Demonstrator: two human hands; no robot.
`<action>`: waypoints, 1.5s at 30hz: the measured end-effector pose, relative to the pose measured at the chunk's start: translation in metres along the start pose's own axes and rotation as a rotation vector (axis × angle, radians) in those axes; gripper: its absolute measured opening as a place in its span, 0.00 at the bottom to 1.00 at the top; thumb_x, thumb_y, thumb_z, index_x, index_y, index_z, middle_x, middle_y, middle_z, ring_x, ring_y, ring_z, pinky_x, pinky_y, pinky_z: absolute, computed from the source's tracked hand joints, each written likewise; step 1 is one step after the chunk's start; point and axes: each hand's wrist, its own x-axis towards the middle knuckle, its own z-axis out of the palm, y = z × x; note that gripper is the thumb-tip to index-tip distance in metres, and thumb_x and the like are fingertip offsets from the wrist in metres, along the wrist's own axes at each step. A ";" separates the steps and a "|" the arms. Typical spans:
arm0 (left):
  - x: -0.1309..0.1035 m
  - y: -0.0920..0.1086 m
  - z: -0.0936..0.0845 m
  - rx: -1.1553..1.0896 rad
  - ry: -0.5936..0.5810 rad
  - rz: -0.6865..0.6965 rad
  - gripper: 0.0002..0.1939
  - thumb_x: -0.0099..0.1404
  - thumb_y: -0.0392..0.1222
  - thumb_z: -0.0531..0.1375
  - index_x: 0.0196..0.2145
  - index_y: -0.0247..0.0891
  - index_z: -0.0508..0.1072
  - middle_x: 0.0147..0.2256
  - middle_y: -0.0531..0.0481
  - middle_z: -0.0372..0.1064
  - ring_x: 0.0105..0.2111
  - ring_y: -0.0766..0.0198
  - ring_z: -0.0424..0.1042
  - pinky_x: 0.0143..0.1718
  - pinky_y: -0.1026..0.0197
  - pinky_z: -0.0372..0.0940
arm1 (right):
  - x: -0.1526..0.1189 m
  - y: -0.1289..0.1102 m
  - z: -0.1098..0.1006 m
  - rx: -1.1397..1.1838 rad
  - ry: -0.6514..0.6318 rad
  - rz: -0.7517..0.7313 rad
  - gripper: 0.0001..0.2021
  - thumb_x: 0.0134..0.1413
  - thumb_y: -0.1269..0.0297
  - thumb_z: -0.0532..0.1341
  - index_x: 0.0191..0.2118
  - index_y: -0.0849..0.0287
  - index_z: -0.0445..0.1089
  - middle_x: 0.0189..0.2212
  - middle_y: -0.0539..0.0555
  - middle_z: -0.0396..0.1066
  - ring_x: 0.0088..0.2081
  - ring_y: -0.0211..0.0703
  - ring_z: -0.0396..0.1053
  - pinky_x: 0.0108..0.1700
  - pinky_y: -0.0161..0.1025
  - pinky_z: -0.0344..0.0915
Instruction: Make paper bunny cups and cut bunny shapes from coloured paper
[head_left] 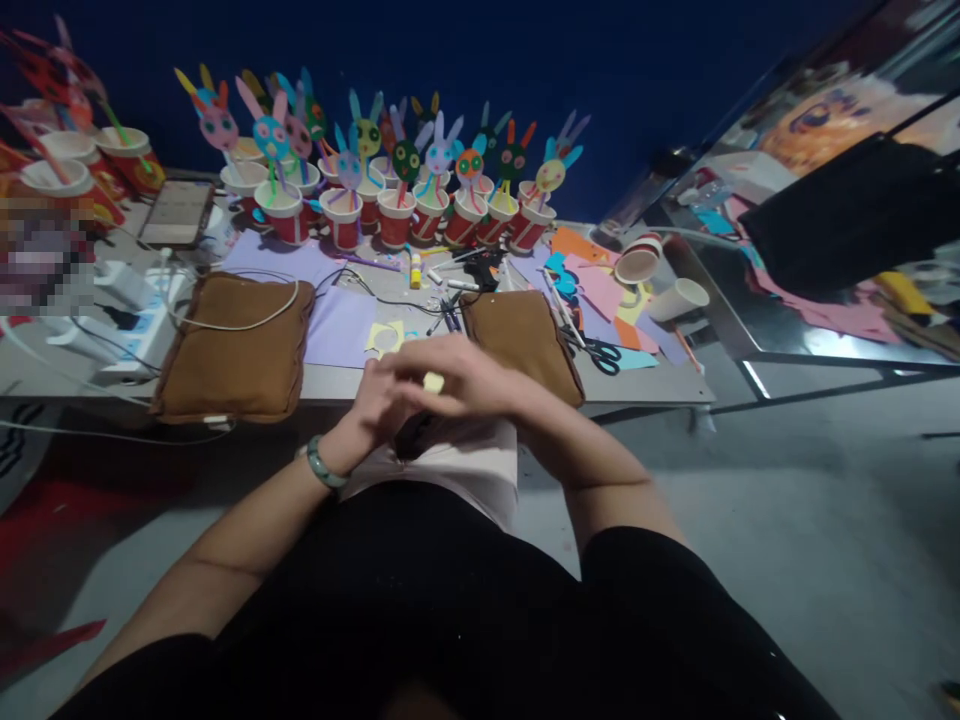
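Note:
My left hand, with a bracelet at its wrist, is held in front of my waist at the table's front edge. My right hand meets it there, its fingers curled over and touching the left fingers. A small pale yellow piece shows between the fingers of my right hand. What my left fingers hold, if anything, is hidden behind the overlap. Just beyond the hands lie a yellow paper sheet with a round hole and purple paper.
Red cups with paper rabbit faces line the table's back. Two brown pads lie near the front. Black scissors, a yellow glue stick, coloured scraps, a phone and power strips are around. A metal table stands right.

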 end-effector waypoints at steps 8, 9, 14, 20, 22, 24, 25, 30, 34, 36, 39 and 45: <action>0.001 0.007 -0.014 0.104 -0.077 -0.040 0.34 0.68 0.51 0.67 0.66 0.34 0.66 0.67 0.23 0.61 0.56 0.40 0.72 0.53 0.44 0.66 | 0.021 0.108 -0.010 -0.854 -0.378 0.488 0.19 0.68 0.74 0.51 0.54 0.68 0.76 0.47 0.70 0.77 0.44 0.56 0.77 0.38 0.43 0.61; 0.001 0.007 -0.016 0.104 -0.091 -0.038 0.35 0.68 0.51 0.66 0.67 0.33 0.66 0.67 0.24 0.61 0.56 0.40 0.72 0.54 0.44 0.66 | 0.023 0.112 -0.008 -0.870 -0.410 0.477 0.20 0.68 0.74 0.49 0.54 0.68 0.76 0.47 0.71 0.76 0.45 0.57 0.76 0.37 0.43 0.61; 0.003 0.009 -0.022 0.101 -0.159 -0.053 0.36 0.69 0.51 0.65 0.69 0.33 0.63 0.68 0.23 0.58 0.58 0.40 0.70 0.55 0.45 0.64 | 0.030 0.119 -0.004 -0.865 -0.480 0.451 0.21 0.69 0.73 0.47 0.54 0.68 0.75 0.49 0.72 0.75 0.45 0.58 0.75 0.37 0.44 0.59; 0.003 0.012 -0.022 0.085 -0.186 -0.064 0.37 0.70 0.51 0.65 0.70 0.30 0.62 0.69 0.20 0.56 0.59 0.39 0.70 0.55 0.46 0.64 | 0.021 0.136 -0.018 -0.619 -0.205 0.427 0.14 0.63 0.70 0.55 0.48 0.63 0.76 0.48 0.66 0.75 0.43 0.52 0.73 0.40 0.42 0.62; 0.002 0.012 -0.019 0.082 -0.169 -0.060 0.37 0.70 0.50 0.65 0.69 0.29 0.62 0.69 0.19 0.56 0.58 0.39 0.71 0.54 0.47 0.65 | 0.016 0.143 -0.026 -0.414 0.008 0.400 0.10 0.60 0.67 0.58 0.43 0.60 0.75 0.42 0.61 0.76 0.39 0.48 0.71 0.40 0.41 0.63; 0.002 0.011 -0.017 0.080 -0.150 -0.055 0.37 0.69 0.49 0.66 0.69 0.30 0.63 0.69 0.19 0.56 0.57 0.40 0.71 0.53 0.47 0.66 | 0.014 0.151 -0.034 -0.209 0.213 0.390 0.06 0.59 0.62 0.62 0.39 0.58 0.72 0.35 0.55 0.73 0.34 0.44 0.68 0.38 0.40 0.64; 0.002 0.011 -0.015 0.080 -0.140 -0.053 0.37 0.69 0.49 0.66 0.69 0.30 0.64 0.68 0.19 0.57 0.56 0.40 0.72 0.53 0.47 0.66 | 0.014 0.155 -0.037 -0.119 0.300 0.390 0.08 0.60 0.58 0.63 0.38 0.56 0.71 0.32 0.53 0.71 0.32 0.42 0.66 0.36 0.40 0.64; 0.000 0.009 -0.008 0.089 -0.086 -0.049 0.36 0.67 0.49 0.68 0.67 0.32 0.66 0.67 0.20 0.60 0.52 0.41 0.73 0.50 0.46 0.68 | 0.017 0.183 -0.037 0.209 0.522 0.413 0.23 0.61 0.34 0.59 0.42 0.50 0.64 0.29 0.48 0.63 0.26 0.39 0.62 0.29 0.40 0.64; -0.003 0.006 -0.002 0.121 -0.028 -0.028 0.34 0.67 0.51 0.68 0.65 0.32 0.68 0.65 0.21 0.62 0.50 0.42 0.73 0.49 0.46 0.69 | 0.018 0.207 -0.022 0.379 0.585 0.492 0.30 0.59 0.25 0.52 0.43 0.49 0.61 0.29 0.49 0.63 0.27 0.41 0.65 0.26 0.40 0.64; -0.004 0.004 0.001 0.133 -0.016 -0.018 0.35 0.67 0.53 0.67 0.65 0.33 0.68 0.65 0.22 0.63 0.49 0.43 0.73 0.48 0.47 0.70 | 0.018 0.214 -0.013 0.419 0.598 0.517 0.31 0.60 0.24 0.49 0.43 0.49 0.61 0.29 0.49 0.63 0.28 0.41 0.66 0.26 0.39 0.64; -0.007 0.001 0.004 0.136 0.004 -0.011 0.36 0.66 0.55 0.68 0.65 0.34 0.68 0.65 0.24 0.63 0.48 0.43 0.73 0.47 0.46 0.70 | 0.016 0.217 -0.004 0.421 0.561 0.526 0.31 0.61 0.24 0.47 0.45 0.49 0.62 0.30 0.49 0.65 0.27 0.39 0.67 0.25 0.36 0.63; -0.010 -0.007 0.008 0.085 0.137 0.062 0.34 0.68 0.59 0.64 0.63 0.35 0.69 0.63 0.26 0.65 0.47 0.45 0.72 0.47 0.46 0.70 | 0.008 0.201 0.002 0.429 0.543 0.529 0.29 0.65 0.28 0.49 0.46 0.51 0.64 0.32 0.51 0.68 0.32 0.41 0.73 0.29 0.38 0.69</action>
